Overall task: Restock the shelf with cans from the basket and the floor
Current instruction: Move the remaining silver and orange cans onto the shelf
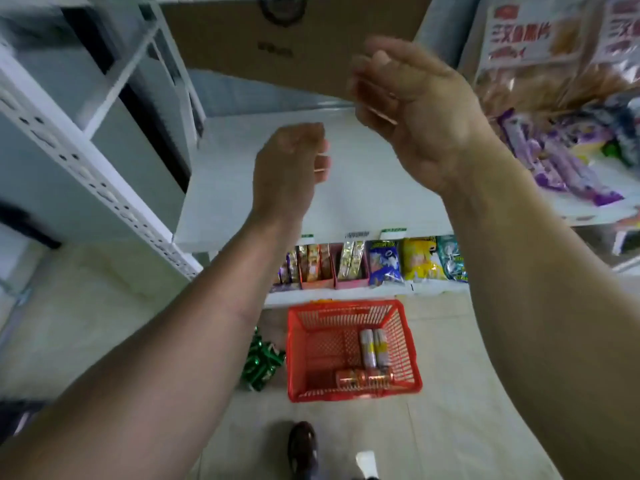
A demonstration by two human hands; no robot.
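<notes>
I am holding my left hand [289, 164] and right hand [412, 109] over the shelf [346, 202], fingers loosely curled, grasping nothing. Cans [372, 348] are lying in the basket [408, 341]; green cans [261, 365] on the floor [450, 393] beside it.

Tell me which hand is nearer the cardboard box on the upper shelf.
Right. The right hand is raised in front of the cardboard box, overlapping its lower right edge in view. The left hand sits lower, over the bare white shelf below the box.
</notes>
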